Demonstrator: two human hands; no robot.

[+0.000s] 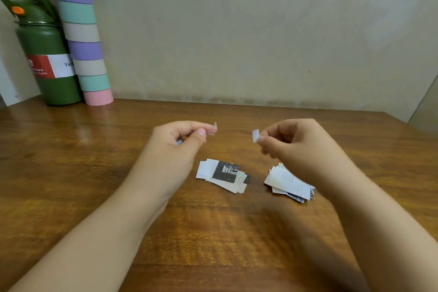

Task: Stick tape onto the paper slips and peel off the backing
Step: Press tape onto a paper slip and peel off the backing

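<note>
My left hand [176, 142] hovers above the wooden table [94, 173] and pinches a tiny white tape piece [214, 128] between thumb and forefinger. To its right, my right hand [294, 142] pinches a small white piece [255, 135], either tape or backing; I cannot tell which. The two pieces are apart, with a gap between them. Below the hands lie two small stacks of paper slips: a left stack [224, 174] topped by a black printed slip, and a right stack [290, 182] partly hidden by my right wrist.
A green flask [45, 59] with a red and white label stands at the back left. Beside it leans a tall tube [80, 31] of pastel bands in blue, purple, green, grey and pink. A beige wall [260, 31] closes the table's far edge.
</note>
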